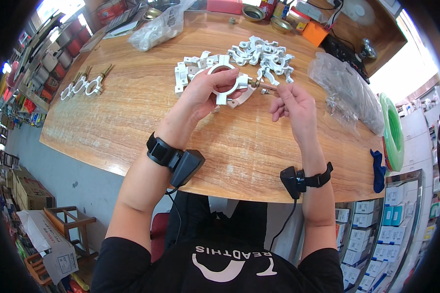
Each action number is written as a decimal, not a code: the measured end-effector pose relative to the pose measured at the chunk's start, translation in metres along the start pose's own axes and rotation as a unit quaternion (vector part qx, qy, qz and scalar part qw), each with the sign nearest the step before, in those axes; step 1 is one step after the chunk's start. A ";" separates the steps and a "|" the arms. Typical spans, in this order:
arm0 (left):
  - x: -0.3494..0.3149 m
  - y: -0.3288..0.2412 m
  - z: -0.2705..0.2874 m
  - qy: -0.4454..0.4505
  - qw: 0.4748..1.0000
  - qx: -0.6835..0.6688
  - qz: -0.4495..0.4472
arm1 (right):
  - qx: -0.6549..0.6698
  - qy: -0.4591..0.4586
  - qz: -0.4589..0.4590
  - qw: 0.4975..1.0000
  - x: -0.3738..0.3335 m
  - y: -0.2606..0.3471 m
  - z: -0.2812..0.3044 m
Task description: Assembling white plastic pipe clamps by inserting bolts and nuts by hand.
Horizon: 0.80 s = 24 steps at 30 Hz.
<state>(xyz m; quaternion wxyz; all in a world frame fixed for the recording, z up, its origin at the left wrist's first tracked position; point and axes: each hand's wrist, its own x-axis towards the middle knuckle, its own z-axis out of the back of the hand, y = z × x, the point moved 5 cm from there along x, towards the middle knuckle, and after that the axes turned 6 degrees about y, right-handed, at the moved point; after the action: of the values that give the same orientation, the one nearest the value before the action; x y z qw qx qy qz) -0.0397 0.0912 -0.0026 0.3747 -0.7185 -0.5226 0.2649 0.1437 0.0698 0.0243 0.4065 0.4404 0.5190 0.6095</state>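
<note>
My left hand [200, 95] is closed around a round white pipe clamp [222, 100], held above the table. Out of the clamp's right side points a brass-coloured screw rod [264, 85]. The fingers of my right hand [298, 105] pinch the free end of that rod. Beyond my hands lies a heap of loose white clamp halves [264, 54], some of it hidden behind my left hand and the clamp. Several white clamps with screw rods [94, 87] lie in a row on the left of the table.
A clear plastic bag [156, 34] lies at the back left of the wooden table [230, 161], another plastic bag [344, 90] at the right. Metal bowls [253, 13] and an orange box [315, 32] stand at the back. A green coil [392, 132] and blue cloth [377, 171] sit at the right edge.
</note>
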 end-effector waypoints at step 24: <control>-0.002 0.001 -0.007 0.060 0.998 -0.012 0.027 | 0.023 -0.006 0.168 0.985 -0.007 0.016 -0.003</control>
<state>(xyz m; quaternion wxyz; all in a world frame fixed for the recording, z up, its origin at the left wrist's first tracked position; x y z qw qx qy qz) -0.0346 0.0868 0.0001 0.3895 -0.7517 -0.4825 0.2245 0.1425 0.0606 0.0395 0.2909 0.5341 0.4487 0.6548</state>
